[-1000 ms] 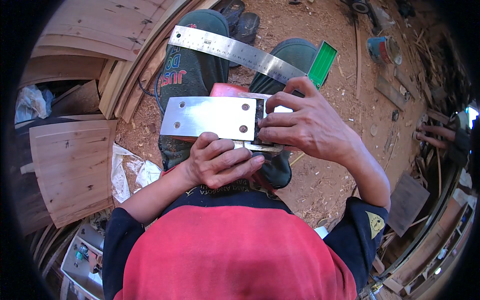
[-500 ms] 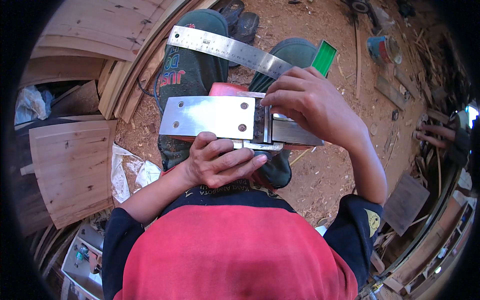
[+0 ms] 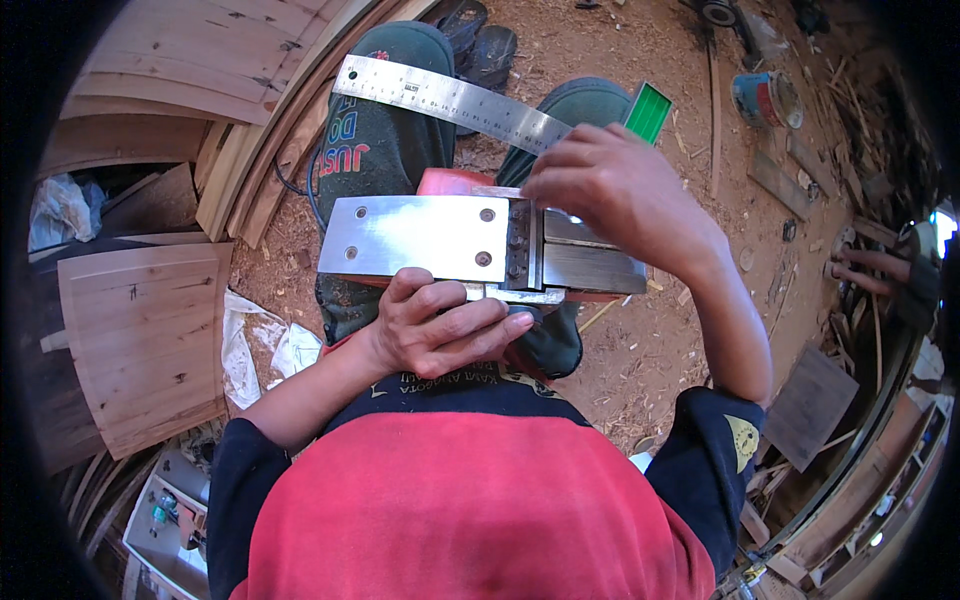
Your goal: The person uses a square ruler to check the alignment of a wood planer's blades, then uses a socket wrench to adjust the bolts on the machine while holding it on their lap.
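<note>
Right hand shifted to the far end of the planer's cutter

The upturned planer [image 3: 478, 240] lay across the person's lap, its silver plate [image 3: 400, 235] facing up and a little of its red body [image 3: 452, 181] showing along the far side. A second ago the right hand [image 3: 635, 205] had its fingers spread over the gap beside that plate, covering much of it. Since then the hand had lifted and bunched toward the far end of the gap, baring the dark, bolted cutter bar [image 3: 517, 250] and most of the grey rear plate [image 3: 595, 268].

The right fingers were bent and smeared by motion; whether they pinched anything or only brushed the far edge, I could not tell. The left hand [image 3: 435, 325] had not moved noticeably: its curled fingers gripped the near side of the planer, apparently steadying it.

The change suggested that attention had passed from the middle of the cutter to its far end, with the near end left clear to inspect. Nothing visible settled whether the bar was tight or loose. The steel ruler [image 3: 450, 98] stayed across both legs, close to the green box [image 3: 648, 112].
</note>
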